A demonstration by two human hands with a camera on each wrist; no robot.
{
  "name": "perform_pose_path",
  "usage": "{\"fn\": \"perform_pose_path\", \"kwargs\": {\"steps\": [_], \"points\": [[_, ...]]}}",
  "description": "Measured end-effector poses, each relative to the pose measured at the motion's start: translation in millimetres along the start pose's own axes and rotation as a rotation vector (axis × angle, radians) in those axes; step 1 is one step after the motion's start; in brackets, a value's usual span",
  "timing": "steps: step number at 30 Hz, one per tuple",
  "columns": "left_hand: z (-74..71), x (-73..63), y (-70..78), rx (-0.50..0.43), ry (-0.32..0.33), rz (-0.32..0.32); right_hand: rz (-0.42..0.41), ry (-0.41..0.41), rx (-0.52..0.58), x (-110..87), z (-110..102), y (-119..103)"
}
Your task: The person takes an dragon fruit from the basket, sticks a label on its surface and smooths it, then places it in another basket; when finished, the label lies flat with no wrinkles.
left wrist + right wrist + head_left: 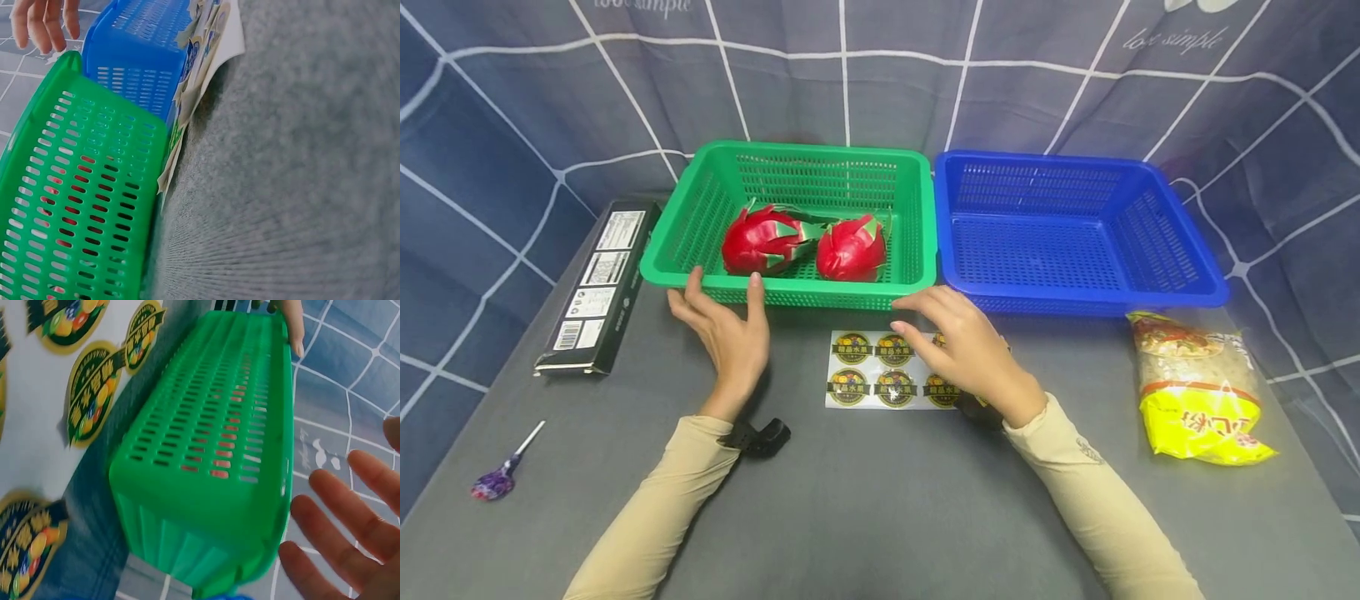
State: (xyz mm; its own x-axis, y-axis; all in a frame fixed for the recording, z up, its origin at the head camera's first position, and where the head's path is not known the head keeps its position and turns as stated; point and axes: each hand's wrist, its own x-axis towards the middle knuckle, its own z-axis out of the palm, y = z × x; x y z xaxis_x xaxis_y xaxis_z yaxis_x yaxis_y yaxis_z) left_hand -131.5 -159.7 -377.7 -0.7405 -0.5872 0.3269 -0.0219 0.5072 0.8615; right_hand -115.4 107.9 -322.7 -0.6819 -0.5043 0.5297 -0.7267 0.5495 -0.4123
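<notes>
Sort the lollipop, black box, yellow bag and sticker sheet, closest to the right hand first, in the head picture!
1. Sticker sheet, partly hidden by the right hand.
2. Yellow bag, off to the right.
3. Black box, left of the green basket.
4. Lollipop, at the far left.

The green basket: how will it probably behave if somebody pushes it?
The green basket is probably light for its size, since its walls are full of slots. It should slide rather than tip, being wide and low. The dragon fruits inside may roll, as they look rounded.
</notes>
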Motion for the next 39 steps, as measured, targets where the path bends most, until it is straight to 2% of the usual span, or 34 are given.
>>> {"fn": "perform_pose_path", "kwargs": {"steps": [4,7,13,17,25,30,34,39], "points": [[-0.5,-0.1,-2.0,-0.013,-0.015,-0.013,-0.043,0.026,0.069,6.8,9.0,-0.8],[0.1,-0.2,-2.1,-0.013,-0.032,-0.022,-0.044,0.056,0.116,12.7,15.9,-0.2],[-0.3,-0.4,-2.4,-0.018,-0.014,0.000,0.013,0.112,0.133,33.4,32.5,1.3],[0.0,-0.3,-3.3,-0.014,0.000,0.016,0.084,0.130,0.112,53.9,42.5,3.9],[0.8,-0.6,-3.3,0.002,0.010,0.023,0.234,0.036,0.153,93.5,45.8,9.1],[0.0,-0.1,-2.1,0.016,0.003,0.028,0.359,-0.075,0.152,114.8,48.8,16.4],[-0.2,-0.3,-2.8,0.018,0.002,0.043,0.451,-0.151,0.160,126.5,54.4,23.1],[-0.4,-0.3,-4.8,0.029,0.019,0.057,0.499,-0.256,0.086,133.9,62.3,28.2]]}}
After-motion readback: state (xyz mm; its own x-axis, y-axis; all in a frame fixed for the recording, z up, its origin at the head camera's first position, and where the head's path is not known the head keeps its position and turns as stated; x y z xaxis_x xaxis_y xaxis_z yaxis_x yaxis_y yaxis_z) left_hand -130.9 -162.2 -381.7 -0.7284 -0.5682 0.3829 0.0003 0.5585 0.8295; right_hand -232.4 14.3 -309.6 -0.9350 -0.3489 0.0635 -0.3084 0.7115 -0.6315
